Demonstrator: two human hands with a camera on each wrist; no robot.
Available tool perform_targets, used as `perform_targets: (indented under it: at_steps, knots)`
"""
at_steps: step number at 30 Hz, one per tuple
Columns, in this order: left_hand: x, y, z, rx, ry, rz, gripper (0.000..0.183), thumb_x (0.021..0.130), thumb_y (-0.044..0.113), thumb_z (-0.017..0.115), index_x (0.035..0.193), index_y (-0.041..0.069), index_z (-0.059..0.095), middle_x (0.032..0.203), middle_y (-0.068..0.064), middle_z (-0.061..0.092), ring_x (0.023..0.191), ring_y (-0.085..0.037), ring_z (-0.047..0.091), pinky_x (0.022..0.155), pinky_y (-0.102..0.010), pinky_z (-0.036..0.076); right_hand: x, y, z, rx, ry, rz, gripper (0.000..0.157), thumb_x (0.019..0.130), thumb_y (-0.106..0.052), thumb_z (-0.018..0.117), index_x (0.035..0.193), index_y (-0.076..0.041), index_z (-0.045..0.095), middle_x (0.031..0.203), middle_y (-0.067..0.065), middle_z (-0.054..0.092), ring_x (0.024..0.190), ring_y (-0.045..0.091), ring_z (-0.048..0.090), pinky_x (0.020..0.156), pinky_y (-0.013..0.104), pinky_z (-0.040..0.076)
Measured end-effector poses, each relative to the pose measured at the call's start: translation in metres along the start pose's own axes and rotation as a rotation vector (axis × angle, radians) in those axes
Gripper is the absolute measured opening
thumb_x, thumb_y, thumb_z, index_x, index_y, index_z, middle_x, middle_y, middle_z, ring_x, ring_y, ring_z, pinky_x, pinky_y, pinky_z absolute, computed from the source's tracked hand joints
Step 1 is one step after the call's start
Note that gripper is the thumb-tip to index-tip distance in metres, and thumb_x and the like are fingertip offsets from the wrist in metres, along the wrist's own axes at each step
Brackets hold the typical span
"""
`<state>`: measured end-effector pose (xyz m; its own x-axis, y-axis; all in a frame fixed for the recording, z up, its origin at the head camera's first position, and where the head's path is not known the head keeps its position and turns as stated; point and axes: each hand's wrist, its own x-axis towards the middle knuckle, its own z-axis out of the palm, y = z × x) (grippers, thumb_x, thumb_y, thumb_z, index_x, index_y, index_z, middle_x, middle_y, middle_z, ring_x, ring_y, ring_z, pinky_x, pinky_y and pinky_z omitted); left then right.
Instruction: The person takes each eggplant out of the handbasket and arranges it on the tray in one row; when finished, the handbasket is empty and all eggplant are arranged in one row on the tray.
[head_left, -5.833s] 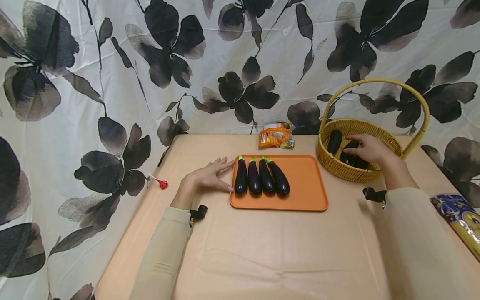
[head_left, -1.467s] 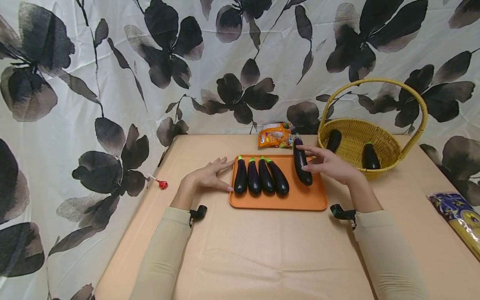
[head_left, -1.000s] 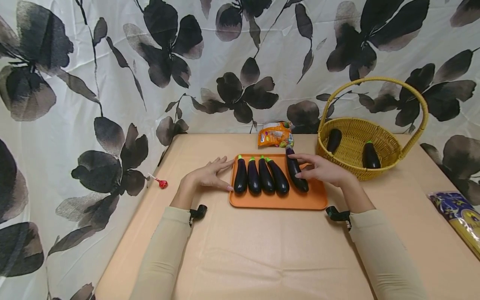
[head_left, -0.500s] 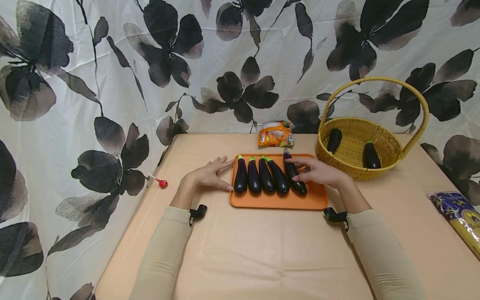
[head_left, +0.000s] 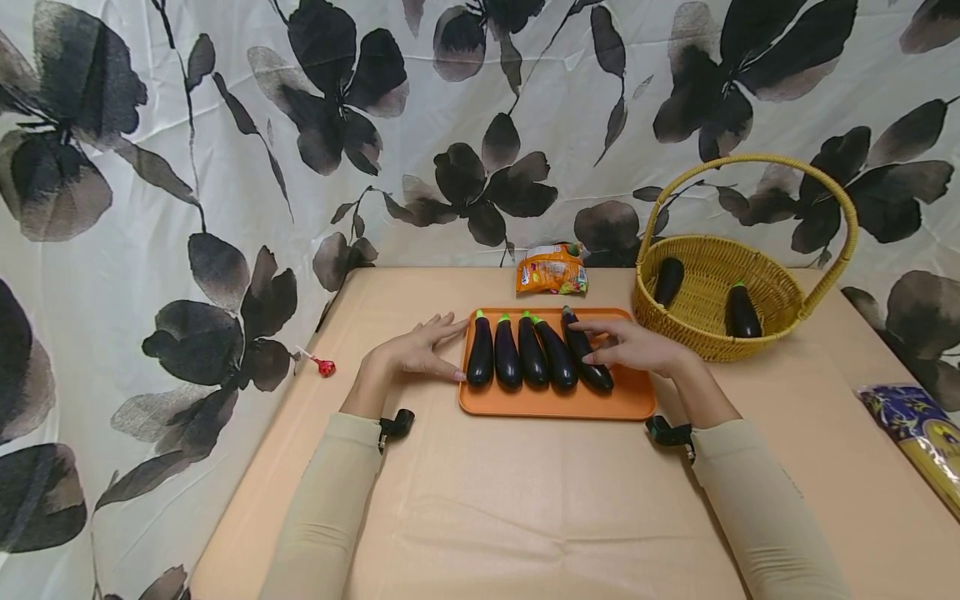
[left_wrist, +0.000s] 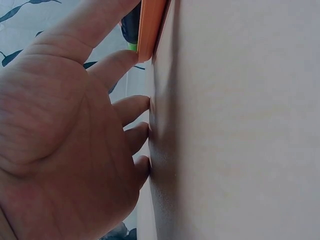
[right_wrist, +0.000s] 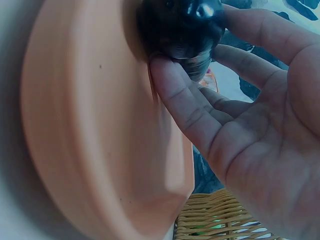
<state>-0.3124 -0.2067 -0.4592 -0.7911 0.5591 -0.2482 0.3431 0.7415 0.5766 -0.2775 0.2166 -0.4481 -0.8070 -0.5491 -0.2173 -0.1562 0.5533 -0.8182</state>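
An orange tray [head_left: 630, 393] holds several dark purple eggplants side by side, green stem ends away from me. My right hand [head_left: 637, 345] holds the rightmost eggplant [head_left: 596, 379] between thumb and fingers, low on the tray and leaning against its neighbour. In the right wrist view, that eggplant's round end [right_wrist: 182, 27] sits between the thumb and the fingers. My left hand [head_left: 412, 350] rests at the tray's left edge with fingers spread, the thumb near the leftmost eggplant [head_left: 481, 358]. Seen from the left wrist, its fingertips touch the tray rim and table.
A yellow wicker basket [head_left: 675, 337] with a tall handle stands at the back right, with two eggplants [head_left: 742, 312] inside. An orange snack bag [head_left: 552, 270] lies behind the tray. A red lollipop [head_left: 326, 368] lies left, and a blue and yellow packet [head_left: 918, 442] far right.
My right hand has carried an eggplant from the basket to the tray, lowered it and shifted it left against the others. The left hand has stayed at the tray's edge.
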Motion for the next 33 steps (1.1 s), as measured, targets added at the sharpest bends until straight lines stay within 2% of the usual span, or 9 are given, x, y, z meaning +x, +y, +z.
perform_targets:
  at_steps: [3, 6, 9, 12, 15, 20, 23, 30, 33]
  knots:
    - [0.001, 0.0, 0.0, -0.001, -0.003, -0.002, 0.115, 0.075, 0.058, 0.089, 0.166, 0.032, 0.025, 0.176, -0.012, 0.006, 0.163, -0.034, -0.006, 0.13, -0.061, -0.004, 0.0, 0.001, 0.0, -0.005, -0.002, 0.014, 0.067, 0.1, -0.025, 0.07, 0.16, -0.014, 0.042, 0.154, 0.024, 0.044, 0.136, 0.04, 0.046, 0.108, 0.051, 0.048]
    - [0.001, 0.0, 0.0, 0.002, -0.004, 0.001, 0.114, 0.075, 0.058, 0.089, 0.166, 0.033, 0.025, 0.176, -0.012, 0.006, 0.163, -0.034, -0.006, 0.13, -0.061, -0.004, 0.0, 0.0, 0.0, -0.032, -0.002, 0.028, 0.067, 0.1, -0.029, 0.07, 0.16, -0.016, 0.042, 0.154, 0.024, 0.044, 0.129, 0.037, 0.051, 0.108, 0.049, 0.047]
    - [0.001, -0.001, 0.001, 0.004, -0.004, 0.005, 0.114, 0.075, 0.058, 0.088, 0.166, 0.033, 0.025, 0.176, -0.012, 0.006, 0.163, -0.035, -0.006, 0.13, -0.061, -0.004, 0.001, 0.001, -0.001, -0.035, -0.01, 0.027, 0.068, 0.101, -0.031, 0.07, 0.161, -0.016, 0.041, 0.147, 0.023, 0.047, 0.104, 0.034, 0.062, 0.094, 0.042, 0.052]
    - [0.001, -0.001, 0.001, -0.001, -0.001, 0.004, 0.113, 0.075, 0.057, 0.089, 0.166, 0.034, 0.025, 0.176, -0.012, 0.006, 0.163, -0.035, -0.006, 0.13, -0.061, -0.004, 0.002, 0.002, -0.002, -0.011, -0.012, 0.02, 0.068, 0.1, -0.03, 0.071, 0.16, -0.016, 0.041, 0.137, 0.021, 0.05, 0.081, 0.03, 0.064, 0.077, 0.036, 0.053]
    - [0.001, 0.0, 0.001, -0.004, 0.002, 0.004, 0.113, 0.076, 0.057, 0.089, 0.166, 0.033, 0.025, 0.176, -0.013, 0.006, 0.163, -0.035, -0.005, 0.129, -0.061, -0.004, 0.002, 0.003, -0.002, 0.002, -0.014, 0.01, 0.068, 0.1, -0.029, 0.071, 0.16, -0.015, 0.042, 0.133, 0.02, 0.051, 0.072, 0.027, 0.062, 0.07, 0.033, 0.053]
    - [0.001, 0.0, 0.001, -0.004, 0.004, 0.004, 0.113, 0.076, 0.056, 0.089, 0.166, 0.032, 0.026, 0.176, -0.013, 0.006, 0.163, -0.036, -0.005, 0.129, -0.062, -0.004, 0.002, 0.002, -0.003, -0.001, -0.01, 0.0, 0.069, 0.1, -0.031, 0.071, 0.16, -0.013, 0.042, 0.136, 0.02, 0.052, 0.073, 0.028, 0.061, 0.068, 0.034, 0.052]
    - [0.001, 0.0, 0.001, -0.001, 0.006, 0.007, 0.113, 0.075, 0.057, 0.089, 0.166, 0.032, 0.026, 0.176, -0.013, 0.006, 0.163, -0.036, -0.005, 0.13, -0.061, -0.004, 0.001, 0.001, -0.004, -0.002, 0.02, 0.005, 0.069, 0.1, -0.034, 0.071, 0.159, -0.013, 0.043, 0.133, 0.022, 0.055, 0.076, 0.03, 0.061, 0.073, 0.037, 0.051]
    - [0.001, 0.0, 0.001, 0.003, 0.008, 0.004, 0.112, 0.076, 0.056, 0.089, 0.166, 0.033, 0.026, 0.176, -0.012, 0.007, 0.163, -0.034, -0.005, 0.13, -0.059, -0.004, -0.004, -0.003, -0.008, -0.028, 0.174, -0.078, 0.06, 0.101, -0.033, 0.069, 0.155, -0.013, 0.05, 0.155, 0.021, 0.05, 0.11, 0.031, 0.061, 0.091, 0.038, 0.054]
    - [0.002, 0.0, 0.001, -0.004, 0.008, -0.003, 0.112, 0.076, 0.056, 0.089, 0.166, 0.034, 0.026, 0.176, -0.011, 0.006, 0.163, -0.034, -0.005, 0.13, -0.06, -0.004, -0.007, -0.006, -0.012, -0.033, 0.236, -0.103, 0.058, 0.103, -0.032, 0.068, 0.155, -0.012, 0.05, 0.154, 0.02, 0.052, 0.118, 0.034, 0.06, 0.095, 0.042, 0.053]
